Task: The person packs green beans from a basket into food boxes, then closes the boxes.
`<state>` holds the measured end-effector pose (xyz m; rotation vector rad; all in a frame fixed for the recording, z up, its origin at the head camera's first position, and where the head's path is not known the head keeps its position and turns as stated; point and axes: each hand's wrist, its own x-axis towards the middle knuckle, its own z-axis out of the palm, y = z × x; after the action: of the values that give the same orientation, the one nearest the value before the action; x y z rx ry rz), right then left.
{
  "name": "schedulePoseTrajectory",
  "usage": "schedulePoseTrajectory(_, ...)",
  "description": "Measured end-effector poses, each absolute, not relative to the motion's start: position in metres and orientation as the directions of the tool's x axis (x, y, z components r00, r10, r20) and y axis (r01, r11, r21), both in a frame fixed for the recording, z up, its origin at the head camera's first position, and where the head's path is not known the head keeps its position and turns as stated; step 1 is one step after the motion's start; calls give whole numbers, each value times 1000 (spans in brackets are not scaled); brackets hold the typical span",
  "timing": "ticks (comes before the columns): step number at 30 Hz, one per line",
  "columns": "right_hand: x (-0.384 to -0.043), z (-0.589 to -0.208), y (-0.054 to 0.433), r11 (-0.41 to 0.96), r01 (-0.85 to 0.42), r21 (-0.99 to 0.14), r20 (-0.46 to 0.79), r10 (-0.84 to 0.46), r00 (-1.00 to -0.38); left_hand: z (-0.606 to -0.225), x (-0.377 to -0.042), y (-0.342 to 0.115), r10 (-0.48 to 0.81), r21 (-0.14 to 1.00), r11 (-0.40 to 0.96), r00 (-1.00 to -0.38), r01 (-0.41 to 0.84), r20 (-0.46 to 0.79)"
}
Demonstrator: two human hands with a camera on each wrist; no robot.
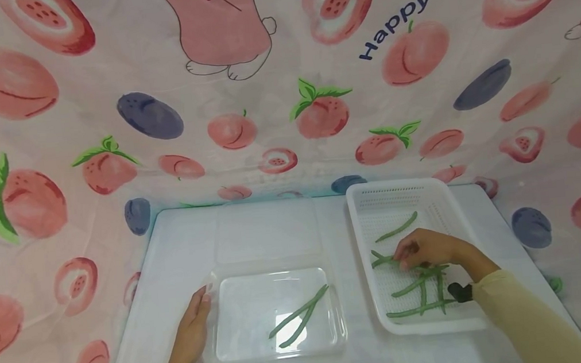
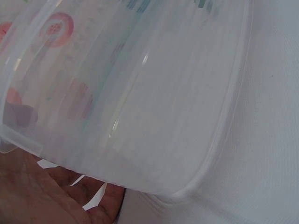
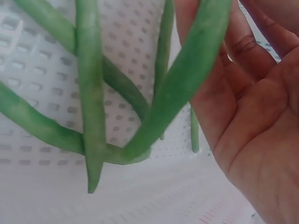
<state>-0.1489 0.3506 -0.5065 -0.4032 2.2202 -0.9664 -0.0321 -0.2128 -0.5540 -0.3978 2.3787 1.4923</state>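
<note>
Green bean pinched by downturned right hand; left hand, fingers loosely extended, touches clear box.

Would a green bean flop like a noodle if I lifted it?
Probably not much: the green beans look firm, holding gentle curves. They're likely light too, being so slender. One might wobble instead of rolling far, because of its bends.

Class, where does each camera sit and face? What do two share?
Head: head-worn, looking forward and down at a clear rectangular plastic container and white perforated plastic basket; left hand, right hand, forearms show.
Left wrist: worn there, facing the container; left hand partly shows.
Right wrist: worn there, facing slender green beans; right hand partly shows.
Head and right wrist share beans and basket.
</note>
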Motion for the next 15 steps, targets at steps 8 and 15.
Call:
schedulePoseTrajectory(8,-147,-489,351,627,66,-776,-444,-468,-764,-554,-33,-213,-74,812,425,-910,-399,-409)
schedulePoseTrajectory(15,-145,-471,342,597,71,-799,-399,-438,-806,-553,-33,-212,-75,809,433,-910,-399,-408)
